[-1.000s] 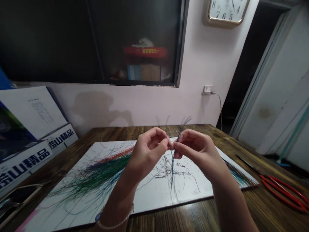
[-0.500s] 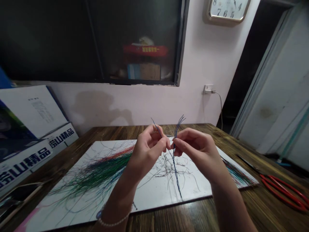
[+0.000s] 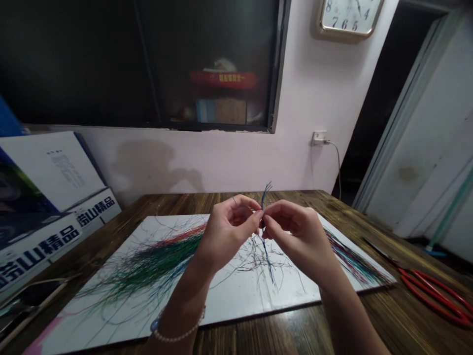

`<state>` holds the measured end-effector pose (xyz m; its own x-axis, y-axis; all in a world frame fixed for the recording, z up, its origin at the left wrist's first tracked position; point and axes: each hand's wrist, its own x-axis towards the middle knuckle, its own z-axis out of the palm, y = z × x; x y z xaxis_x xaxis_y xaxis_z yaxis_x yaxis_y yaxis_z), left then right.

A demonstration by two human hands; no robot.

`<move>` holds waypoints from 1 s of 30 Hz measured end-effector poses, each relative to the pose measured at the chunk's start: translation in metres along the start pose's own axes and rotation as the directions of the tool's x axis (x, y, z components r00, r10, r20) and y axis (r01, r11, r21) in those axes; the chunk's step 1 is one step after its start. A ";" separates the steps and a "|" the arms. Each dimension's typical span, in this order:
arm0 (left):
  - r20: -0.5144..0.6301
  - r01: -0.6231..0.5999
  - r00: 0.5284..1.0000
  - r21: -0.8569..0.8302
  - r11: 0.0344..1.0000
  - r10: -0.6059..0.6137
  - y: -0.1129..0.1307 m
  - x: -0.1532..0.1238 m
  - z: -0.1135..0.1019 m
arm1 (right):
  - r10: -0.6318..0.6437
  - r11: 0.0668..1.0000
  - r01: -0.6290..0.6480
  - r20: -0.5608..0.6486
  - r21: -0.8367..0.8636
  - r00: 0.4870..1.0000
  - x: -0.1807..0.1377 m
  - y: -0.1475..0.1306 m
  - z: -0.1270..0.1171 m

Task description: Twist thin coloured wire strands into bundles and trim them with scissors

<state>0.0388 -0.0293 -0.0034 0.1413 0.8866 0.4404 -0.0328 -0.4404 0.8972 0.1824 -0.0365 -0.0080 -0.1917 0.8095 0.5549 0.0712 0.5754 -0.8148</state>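
A thin bundle of blue wires (image 3: 266,251) hangs upright between my hands, its top ends fanned out above my fingers and its lower strands spreading over the board. My left hand (image 3: 232,227) pinches the bundle between thumb and forefinger, with a bracelet on that wrist. From the other side, my right hand (image 3: 295,231) pinches it too, fingertips touching those of the left. Below lies a white board (image 3: 236,305) with short dark wire scraps (image 3: 251,259) at its middle. What exactly sits between the fingertips is hidden.
Green, red and blue wires (image 3: 158,261) lie spread at the board's left; another multicoloured wire bundle (image 3: 354,261) is at its right. Red-handled scissors (image 3: 428,291) rest on the wooden table (image 3: 295,330). Printed boxes (image 3: 55,236) stand at the left.
My hands have come together at the fingertips, the left moving slightly right. The wire bundle has shifted a little left, and its lower end now looks shorter and more splayed.
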 end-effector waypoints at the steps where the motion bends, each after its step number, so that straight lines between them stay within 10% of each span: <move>1: 0.005 0.005 1.000 -0.002 1.000 -0.005 0.001 0.000 0.000 | 0.001 1.000 -0.001 -0.001 -0.005 1.000 0.000 0.000 0.001; 30: 0.013 0.015 1.000 0.017 1.000 -0.015 0.004 -0.003 -0.001 | 0.012 0.996 -0.007 -0.052 0.092 0.999 -0.001 0.002 0.003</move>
<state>0.0371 -0.0337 -0.0010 0.1550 0.8911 0.4266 -0.0139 -0.4298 0.9028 0.1801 -0.0365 -0.0109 -0.1397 0.8215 0.5529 -0.0177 0.5562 -0.8309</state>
